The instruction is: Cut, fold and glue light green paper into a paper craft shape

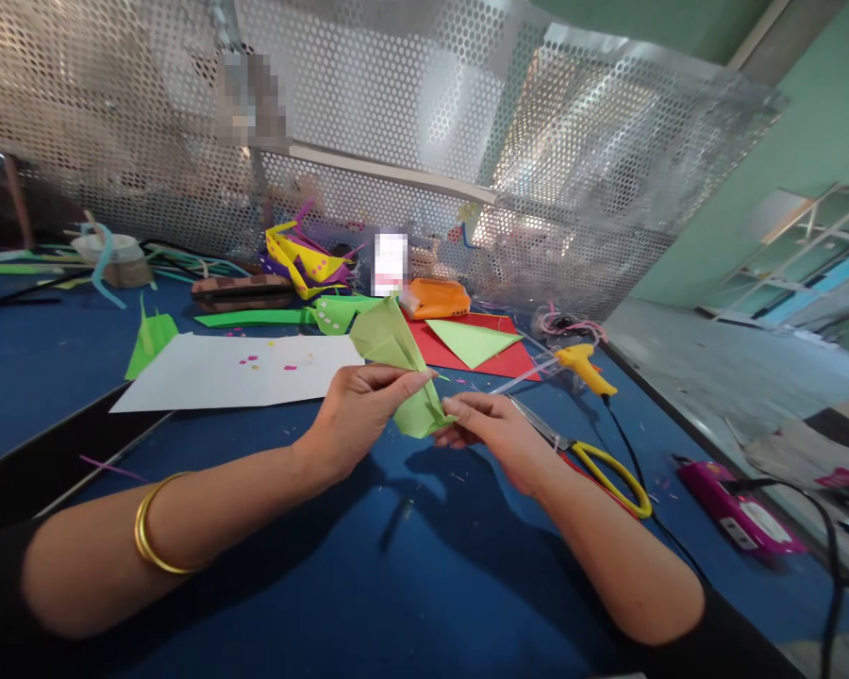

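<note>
A folded piece of light green paper (389, 339) is held up over the blue table (424, 604), creased along its length. My left hand (354, 410) pinches its middle between thumb and fingers. At the lower right end, my right hand (491, 424) grips the paper's edge with closed fingertips. Just right of that hand lie scissors (612, 476) with yellow handles. Behind the held paper, a folded light green triangle (474, 341) rests on a red sheet (520, 363). To the left lies a white sheet (205, 372) with small coloured paper bits on it.
A yellow glue gun (587, 368) with a black cord lies at the right, near a magenta power strip (742, 509). At the back are yellow and purple paper pieces (304, 259), a brown pouch (241, 292) and an orange item (439, 298). Perforated metal (396, 104) borders the far side.
</note>
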Tool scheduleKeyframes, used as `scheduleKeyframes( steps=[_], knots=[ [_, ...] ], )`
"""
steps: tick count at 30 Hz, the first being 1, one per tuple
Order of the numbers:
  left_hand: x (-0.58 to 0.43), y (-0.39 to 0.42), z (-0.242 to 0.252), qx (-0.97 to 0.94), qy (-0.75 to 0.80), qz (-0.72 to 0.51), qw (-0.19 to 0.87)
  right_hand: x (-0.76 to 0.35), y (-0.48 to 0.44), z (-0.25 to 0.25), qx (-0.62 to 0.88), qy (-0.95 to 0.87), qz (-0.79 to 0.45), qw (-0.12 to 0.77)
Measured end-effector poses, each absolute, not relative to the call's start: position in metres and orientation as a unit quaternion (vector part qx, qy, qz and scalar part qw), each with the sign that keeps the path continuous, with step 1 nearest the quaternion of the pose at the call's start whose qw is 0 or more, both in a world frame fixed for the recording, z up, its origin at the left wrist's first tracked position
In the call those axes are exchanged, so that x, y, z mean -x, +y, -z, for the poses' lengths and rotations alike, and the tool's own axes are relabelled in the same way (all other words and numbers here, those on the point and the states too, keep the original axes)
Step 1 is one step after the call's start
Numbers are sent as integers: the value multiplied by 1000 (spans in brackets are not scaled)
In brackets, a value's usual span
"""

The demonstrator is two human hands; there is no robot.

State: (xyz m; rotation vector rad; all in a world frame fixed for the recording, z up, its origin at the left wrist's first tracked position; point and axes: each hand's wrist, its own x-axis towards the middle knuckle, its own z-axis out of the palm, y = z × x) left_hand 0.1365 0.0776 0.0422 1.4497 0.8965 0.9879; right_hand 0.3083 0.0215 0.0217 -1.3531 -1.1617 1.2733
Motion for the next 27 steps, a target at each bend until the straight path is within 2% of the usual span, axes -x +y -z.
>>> scheduleKeyframes(
  steps=[3, 14, 20, 27],
  knots=[
    [-136, 77, -43, -633, 378, -412, 536, -311, 20, -25, 551, -502, -536, 396],
    [-138, 80, -34, -586, 390, -398, 588, -310, 17, -30, 541, -511, -541, 393],
    [-138, 78, -36, -581, 392, -373, 608, -310, 17, -32, 542, -564, -491, 384],
    [-138, 69, -35, -621, 375, -281, 628, -312, 23, -28, 525, -517, -423, 527]
  ],
)
